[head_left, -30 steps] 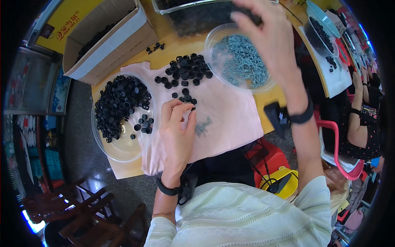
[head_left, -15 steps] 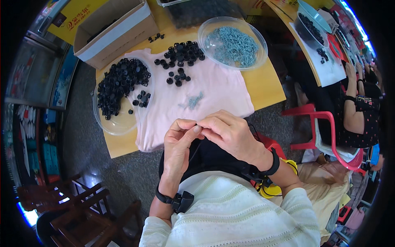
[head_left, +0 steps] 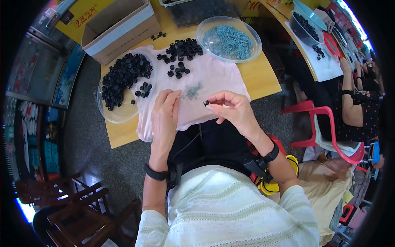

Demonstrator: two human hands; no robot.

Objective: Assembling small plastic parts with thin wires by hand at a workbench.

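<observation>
My right hand [head_left: 232, 109] pinches a small round black part [head_left: 206, 103] between thumb and fingertips, just above the pink cloth [head_left: 197, 113]. My left hand [head_left: 165, 110] is over the cloth to its left, fingers drawn together; whatever may be at the fingertips is too small to make out. Between the hands lies a little heap of grey-blue bits [head_left: 192, 90]. Beyond them, loose black parts [head_left: 179, 70] are scattered on the cloth, with a denser group of black caps [head_left: 185, 48] behind.
A clear round tray [head_left: 119, 117] at left holds many black parts. Another clear tray [head_left: 257, 43] at far right holds small grey-blue pieces. Behind stand a cardboard box [head_left: 127, 35] and a dark bin [head_left: 201, 14]. A red chair [head_left: 329, 113] and a co-worker's arm [head_left: 347, 94] are at right.
My hands, together half a second ago, have moved apart and farther over the cloth. The black part now shows in my right fingertips.
</observation>
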